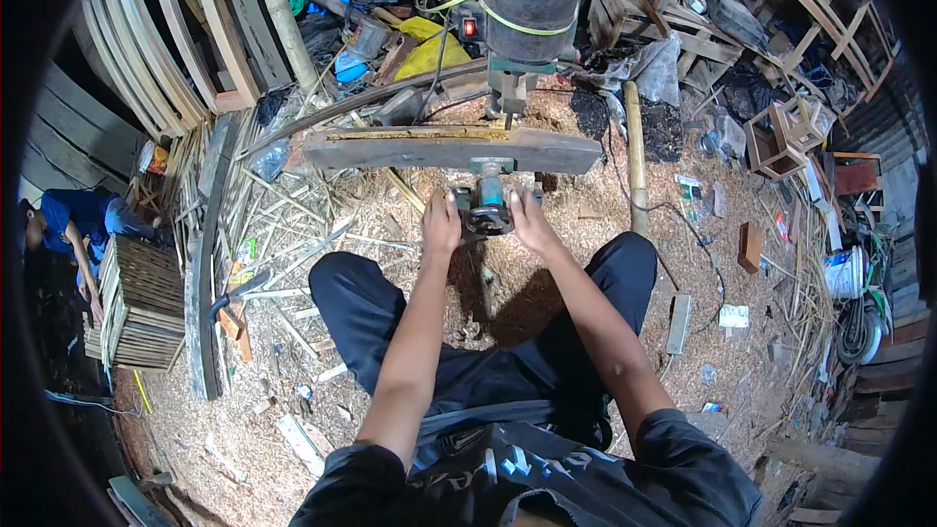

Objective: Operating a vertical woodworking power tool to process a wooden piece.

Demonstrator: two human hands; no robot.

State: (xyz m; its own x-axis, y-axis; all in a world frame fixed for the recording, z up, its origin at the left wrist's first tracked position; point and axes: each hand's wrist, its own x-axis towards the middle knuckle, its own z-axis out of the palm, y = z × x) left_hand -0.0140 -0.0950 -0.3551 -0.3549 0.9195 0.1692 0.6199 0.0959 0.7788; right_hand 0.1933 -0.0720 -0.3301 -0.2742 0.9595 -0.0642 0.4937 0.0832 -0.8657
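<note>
A dark upright machine with a black motor housing (540, 0) stands ahead of me. Its drill bit (509, 121) points down at a long wooden board (410, 152), whose upper edge has a groove. The board rests lengthwise against a teal clamp (492, 185) with a round black handwheel (490, 221). My left hand (441, 222) is closed at the left side of the clamp, and my right hand (530, 221) is closed at its right side. Both sit beside the wheel rim. What the fingers grip is hidden by the hands.
Wood shavings (547, 322) and thin offcuts cover the floor around my knees. At the left, a person in blue (78, 224) bends by a stack of slats (146, 303). A bamboo pole (636, 151) and a cable lie right of the machine. A motorbike wheel (860, 333) stands far right.
</note>
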